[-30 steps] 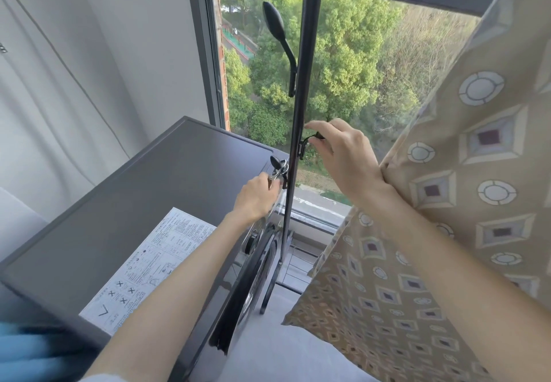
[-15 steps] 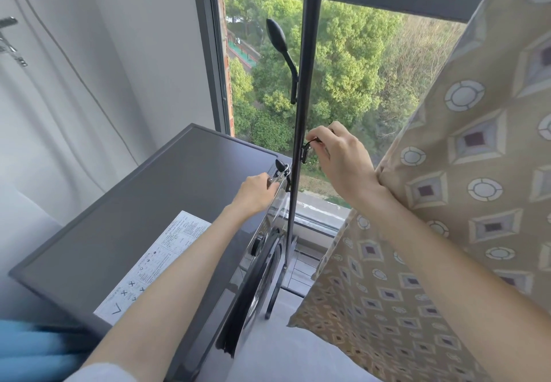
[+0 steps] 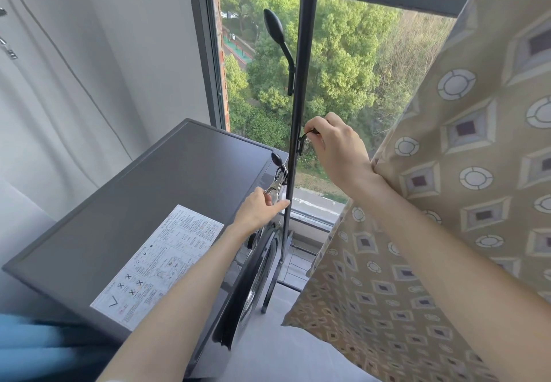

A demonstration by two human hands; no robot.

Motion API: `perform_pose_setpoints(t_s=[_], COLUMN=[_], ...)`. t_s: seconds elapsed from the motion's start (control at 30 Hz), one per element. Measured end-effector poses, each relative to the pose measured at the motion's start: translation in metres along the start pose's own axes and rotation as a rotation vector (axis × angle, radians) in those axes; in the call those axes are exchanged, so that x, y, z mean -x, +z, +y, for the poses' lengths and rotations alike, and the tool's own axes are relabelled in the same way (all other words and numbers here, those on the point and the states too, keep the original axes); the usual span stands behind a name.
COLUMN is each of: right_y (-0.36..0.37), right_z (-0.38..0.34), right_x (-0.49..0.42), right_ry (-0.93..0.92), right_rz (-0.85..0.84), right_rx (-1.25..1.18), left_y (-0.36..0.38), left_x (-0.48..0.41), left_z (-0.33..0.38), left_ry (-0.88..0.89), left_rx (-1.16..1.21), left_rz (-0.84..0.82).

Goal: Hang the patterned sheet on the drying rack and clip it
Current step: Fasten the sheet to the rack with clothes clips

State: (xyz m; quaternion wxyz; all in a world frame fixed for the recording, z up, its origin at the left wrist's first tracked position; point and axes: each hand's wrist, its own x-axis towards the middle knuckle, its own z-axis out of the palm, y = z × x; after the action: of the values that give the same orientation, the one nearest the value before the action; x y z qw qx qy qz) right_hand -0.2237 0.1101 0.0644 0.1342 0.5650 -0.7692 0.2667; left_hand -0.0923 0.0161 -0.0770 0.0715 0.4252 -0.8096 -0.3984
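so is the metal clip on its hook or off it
On the hook: the clip hangs from the lower black hook on the pole; the left hand pinches its handles.

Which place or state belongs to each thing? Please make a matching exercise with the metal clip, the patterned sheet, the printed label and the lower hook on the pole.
Things:
1. metal clip
2. patterned sheet
3. printed label
4. lower hook

Places or states:
A. lies flat on top of the grey machine
B. hangs at the right side of the view
C. pinched by the left hand
D. gripped by the right hand

Pairs: 1-C, 2-B, 3-A, 4-D
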Motion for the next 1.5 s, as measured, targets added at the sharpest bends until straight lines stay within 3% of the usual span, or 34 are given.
perform_pose_setpoints(t_s=[0.3,0.5,0.7,1.03,1.3,1.5], right_y=[0.0,-0.001,-0.002,-0.002,-0.001,0.001], right_z=[0.001,-0.003,-0.004,-0.01,-0.008,-0.004], right_x=[0.003,0.004,0.003,0.005,0.002,0.002], right_ry=[-0.023,-0.013,0.003,0.03,0.065,0.066], right_rz=[0.009,0.002,0.005,-0.024,-0.018,0.006], right_rx=[0.0,0.039,0.024,0.032,0.01,0.057], left_y=[0.004,-0.001,-0.013,-0.028,-0.056,-0.055], left_x=[0.005,0.007,0.003,0.002,0.005,0.031], left_z=[-0.009,-0.002,0.006,-0.005,0.02,0.008], left_ry=[0.057,0.169,0.118,0.033,0.074,0.046], left_rx=[-0.048,-0.295,-0.27,-0.019,0.149,0.15], left_rz=[0.158,0.346,0.321,0.237,0.332,0.234])
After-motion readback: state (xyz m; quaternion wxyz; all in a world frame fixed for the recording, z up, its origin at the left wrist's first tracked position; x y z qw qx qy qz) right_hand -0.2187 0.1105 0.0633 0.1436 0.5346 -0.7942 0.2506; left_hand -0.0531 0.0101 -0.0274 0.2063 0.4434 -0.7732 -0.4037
